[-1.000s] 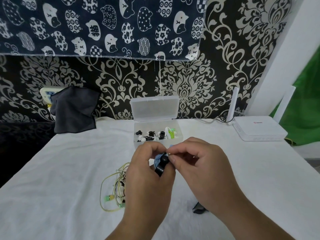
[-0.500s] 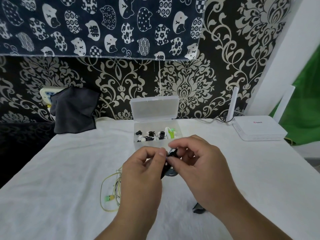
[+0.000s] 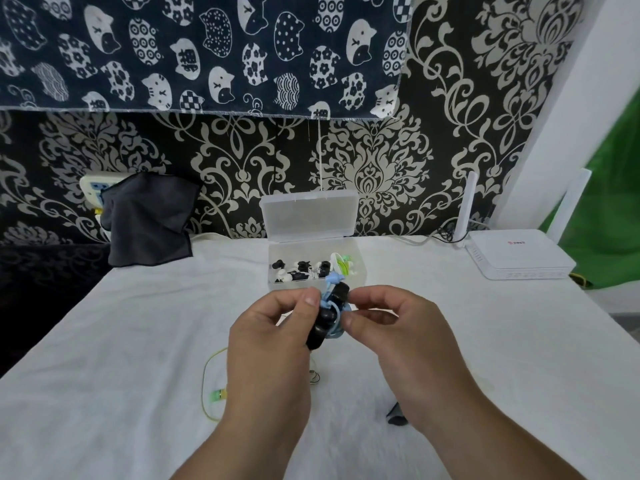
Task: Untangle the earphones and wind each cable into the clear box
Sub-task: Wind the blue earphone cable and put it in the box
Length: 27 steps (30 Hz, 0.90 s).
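My left hand (image 3: pixel 266 344) grips a black winder (image 3: pixel 323 323) wrapped in blue earphone cable (image 3: pixel 336 332); my right hand (image 3: pixel 408 341) pinches that cable, above the surface (image 3: pixel 138 341), just in front of the open clear box (image 3: pixel 360 275).

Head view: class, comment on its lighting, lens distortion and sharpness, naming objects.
Head view: soft, even light, no hard shadows on the white tablecloth; head view: wide-angle lens slightly bows the cat-print cloth along its lower edge; head view: earphone bundle fairly sharp, contents of the clear box too small to resolve.
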Tool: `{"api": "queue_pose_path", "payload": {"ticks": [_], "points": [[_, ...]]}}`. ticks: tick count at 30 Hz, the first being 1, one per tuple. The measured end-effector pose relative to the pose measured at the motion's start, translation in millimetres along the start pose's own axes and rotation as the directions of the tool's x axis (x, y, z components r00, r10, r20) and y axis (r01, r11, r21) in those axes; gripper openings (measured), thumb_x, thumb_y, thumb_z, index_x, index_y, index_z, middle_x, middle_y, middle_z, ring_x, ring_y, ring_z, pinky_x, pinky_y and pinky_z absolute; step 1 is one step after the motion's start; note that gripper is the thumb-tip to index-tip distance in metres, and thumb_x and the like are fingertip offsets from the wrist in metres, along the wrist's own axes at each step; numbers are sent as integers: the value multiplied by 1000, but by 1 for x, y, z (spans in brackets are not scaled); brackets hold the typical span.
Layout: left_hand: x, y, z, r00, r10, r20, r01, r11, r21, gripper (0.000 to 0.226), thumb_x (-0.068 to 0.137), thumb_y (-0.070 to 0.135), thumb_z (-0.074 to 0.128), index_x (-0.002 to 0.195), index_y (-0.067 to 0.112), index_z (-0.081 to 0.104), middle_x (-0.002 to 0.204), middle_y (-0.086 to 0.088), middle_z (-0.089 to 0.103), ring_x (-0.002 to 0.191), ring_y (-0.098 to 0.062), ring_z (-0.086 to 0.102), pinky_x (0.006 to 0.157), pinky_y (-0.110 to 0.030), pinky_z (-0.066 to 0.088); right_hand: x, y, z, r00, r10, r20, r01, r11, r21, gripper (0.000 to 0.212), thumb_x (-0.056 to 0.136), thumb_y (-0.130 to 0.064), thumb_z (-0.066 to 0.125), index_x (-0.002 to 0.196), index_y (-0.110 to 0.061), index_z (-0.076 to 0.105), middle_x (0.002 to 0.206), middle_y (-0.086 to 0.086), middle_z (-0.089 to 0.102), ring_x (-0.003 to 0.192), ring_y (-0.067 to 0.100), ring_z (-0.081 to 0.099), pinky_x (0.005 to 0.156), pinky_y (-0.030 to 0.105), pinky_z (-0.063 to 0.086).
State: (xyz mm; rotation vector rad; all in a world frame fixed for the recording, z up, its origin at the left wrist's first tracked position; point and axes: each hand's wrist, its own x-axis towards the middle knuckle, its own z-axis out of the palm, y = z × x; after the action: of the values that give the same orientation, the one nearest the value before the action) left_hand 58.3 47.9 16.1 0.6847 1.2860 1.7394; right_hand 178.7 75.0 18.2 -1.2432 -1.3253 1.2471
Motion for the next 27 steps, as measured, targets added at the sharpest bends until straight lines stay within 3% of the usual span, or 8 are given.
{"api": "queue_pose_path", "payload": {"ticks": [2,5,9,17,22,27], "points": [[-1,0,0,1000,-24,7,24,1000,-10,19,86,11,66,70,14,76,73,-11,71,64,-21,58,61,-32,44,1,2,1,1000,14,23,-14,1000,-5,15,80,-16,80,87,-28,76,81,-9,76,76,11,72,75,24,60],[-3,2,0,999,-38,35,39,998,-42,10,76,17,70,74,10,77,79,-13,74,68,-23,62,66,-34,46,0,-1,0,998,27,61,-30,998,50,13,84,-12,77,91,-23,76,86,-4,75,76,19,75,72,39,63],[0,4,-1,998,-34,57,37,998,-57,17,68,18,71,78,7,78,87,-14,76,79,-23,72,76,-34,53,-1,-5,-4,996,6,94,-14,997,80,12,85,-8,76,92,-18,75,87,3,74,68,23,75,61,33,61],[1,7,-2,998,-3,70,4,1000,-20,18,62,18,74,77,9,79,88,-13,77,87,-24,73,89,-37,52,3,-5,-9,997,-55,55,54,998,16,14,84,-6,76,91,-18,75,86,-2,74,68,21,74,63,30,62],[0,9,-2,997,7,79,-9,1000,23,14,63,16,75,75,10,79,84,-10,77,80,-17,73,87,-33,51,3,-6,-11,996,-70,52,71,997,-18,15,84,-6,76,93,-19,75,86,-3,75,68,19,74,63,26,61],[1,12,-2,996,20,92,-31,993,117,14,61,20,76,72,12,78,83,-9,77,84,-20,73,91,-37,52,3,-6,-13,994,-84,75,87,995,-38,17,84,-9,78,98,-18,74,90,-2,75,69,19,75,68,28,62]]}}
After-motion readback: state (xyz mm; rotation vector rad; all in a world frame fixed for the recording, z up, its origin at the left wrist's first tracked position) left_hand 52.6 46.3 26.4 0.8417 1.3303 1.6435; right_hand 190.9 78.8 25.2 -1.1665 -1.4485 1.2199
